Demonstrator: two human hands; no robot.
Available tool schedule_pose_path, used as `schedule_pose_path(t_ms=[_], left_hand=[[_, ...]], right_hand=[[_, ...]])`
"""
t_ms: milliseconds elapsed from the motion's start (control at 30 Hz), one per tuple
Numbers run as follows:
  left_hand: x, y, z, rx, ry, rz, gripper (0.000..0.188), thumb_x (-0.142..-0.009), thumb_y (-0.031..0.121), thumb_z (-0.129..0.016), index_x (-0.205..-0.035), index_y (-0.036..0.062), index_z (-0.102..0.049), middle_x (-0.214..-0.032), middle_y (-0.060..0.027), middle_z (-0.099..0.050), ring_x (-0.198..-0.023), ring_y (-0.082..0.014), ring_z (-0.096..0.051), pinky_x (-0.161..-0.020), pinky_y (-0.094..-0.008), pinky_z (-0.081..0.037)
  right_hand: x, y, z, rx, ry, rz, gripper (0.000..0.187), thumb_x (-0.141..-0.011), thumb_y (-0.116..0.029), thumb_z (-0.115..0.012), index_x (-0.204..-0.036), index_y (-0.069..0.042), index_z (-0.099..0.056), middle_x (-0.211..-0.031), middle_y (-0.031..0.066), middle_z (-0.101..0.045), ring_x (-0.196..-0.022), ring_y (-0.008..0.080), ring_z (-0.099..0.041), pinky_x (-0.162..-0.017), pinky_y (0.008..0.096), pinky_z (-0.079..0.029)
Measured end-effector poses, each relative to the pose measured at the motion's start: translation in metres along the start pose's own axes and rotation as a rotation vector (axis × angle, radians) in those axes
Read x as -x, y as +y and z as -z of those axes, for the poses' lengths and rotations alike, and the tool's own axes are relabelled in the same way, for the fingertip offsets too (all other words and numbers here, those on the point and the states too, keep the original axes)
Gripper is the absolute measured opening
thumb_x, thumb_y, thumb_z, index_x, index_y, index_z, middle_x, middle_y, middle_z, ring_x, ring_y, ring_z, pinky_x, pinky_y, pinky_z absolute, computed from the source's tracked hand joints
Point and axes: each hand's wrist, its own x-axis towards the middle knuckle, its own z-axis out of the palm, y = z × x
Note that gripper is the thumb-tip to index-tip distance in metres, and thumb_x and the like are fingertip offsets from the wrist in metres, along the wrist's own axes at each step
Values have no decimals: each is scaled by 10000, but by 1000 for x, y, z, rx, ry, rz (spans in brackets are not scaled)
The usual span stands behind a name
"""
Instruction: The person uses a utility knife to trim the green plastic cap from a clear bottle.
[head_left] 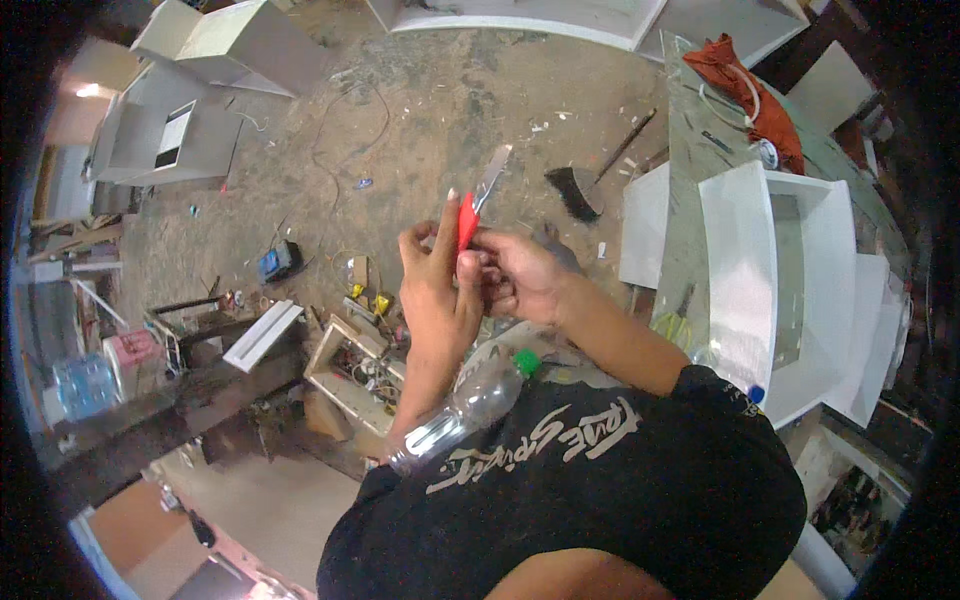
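Note:
In front of my chest, both hands meet at a red-handled knife [467,220] with a flat metal blade pointing up and away. My left hand [432,285] has its index finger stretched along the handle and its thumb near the handle's lower end. From the other side, my right hand [522,275] closes its curled fingers at the base of the handle. How the fingers share the grip is partly hidden. A clear plastic bottle [465,412] with a green cap lies tilted between my left forearm and my black shirt.
A broom [577,192] lies on the littered floor beyond my right hand. White cabinet boxes [745,260] stand at the right, others at the far side. Left lie a blue-and-black tool [280,262], a white strip [263,337] and a wooden box of cables [352,375].

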Motion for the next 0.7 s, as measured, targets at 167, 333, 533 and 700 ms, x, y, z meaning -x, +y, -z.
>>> schedule_pose_path(t_ms=[167, 333, 533, 700], left_hand=[[-131, -14, -41, 241, -73, 31, 491, -1051, 353, -433, -1423, 45, -522, -1116, -172, -507, -930, -245, -561, -806, -339, -478], [-281, 1, -75, 344, -162, 49, 392, -1045, 213, -447, -1332, -15, -584, -1102, -122, -526, -973, -201, -524, -855, -311, -436], [-432, 58, -119, 167, -214, -225, 439, -1031, 228, -417, -1381, -3, -545, -1100, -234, -556, -1009, -361, -556, -915, -422, -443], [-535, 92, -170, 112, -385, -321, 468, -1034, 293, -419, -1427, 65, -531, -1162, -203, -536, -991, -312, -577, -871, -395, -474]], right_hand=[[-48, -100, 4, 390, 348, 482, 386, -1050, -425, -423, -875, -118, -578, -708, -10, -590, -555, 155, -542, -504, 307, -419], [-75, -231, 3, 993, 754, 1152, 395, -1073, -359, -385, -982, -10, -547, -797, 226, -593, -712, 408, -602, -640, 438, -467], [-68, -378, 11, 905, 838, 1271, 405, -1076, -355, -375, -998, -4, -561, -814, 230, -612, -751, 444, -600, -680, 443, -481], [-55, -479, 45, 750, 937, 1251, 367, -1052, -297, -379, -1095, 2, -588, -960, 220, -662, -881, 373, -642, -790, 412, -500]])
